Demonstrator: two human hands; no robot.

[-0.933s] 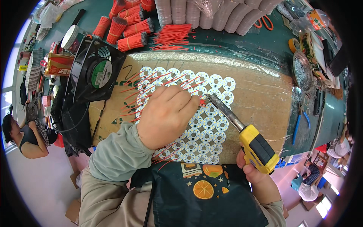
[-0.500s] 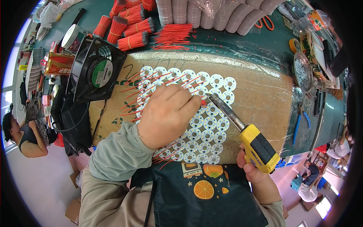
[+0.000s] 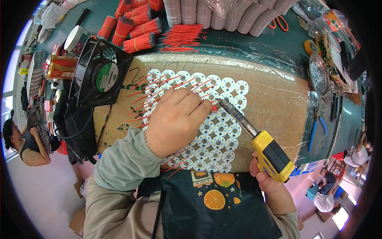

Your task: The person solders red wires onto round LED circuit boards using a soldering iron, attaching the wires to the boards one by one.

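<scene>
Rows of round white LED boards [image 3: 221, 129] with centre holes lie on a brown cardboard sheet [image 3: 274, 107]. Thin red wires [image 3: 137, 95] stick out from many boards on the left side. Over the middle of the rows, my left hand [image 3: 175, 121] is closed, its fingers pinching a small bunch of red wires [image 3: 214, 108] whose ends show beside the fingertips. My right hand [image 3: 264, 179] grips a yellow and black soldering iron [image 3: 274, 155]. The iron's tip points up-left and sits close to my left fingertips, above a board; whether it touches cannot be made out.
A black fan [image 3: 99, 73] stands at the left beside a can [image 3: 61, 67]. Behind the cardboard are bundled red wires [image 3: 139, 42], a loose wire pile [image 3: 182, 38] and stacked grey discs [image 3: 205, 14]. Blue-handled pliers [image 3: 313, 135] and a metal dish [image 3: 318, 73] lie right.
</scene>
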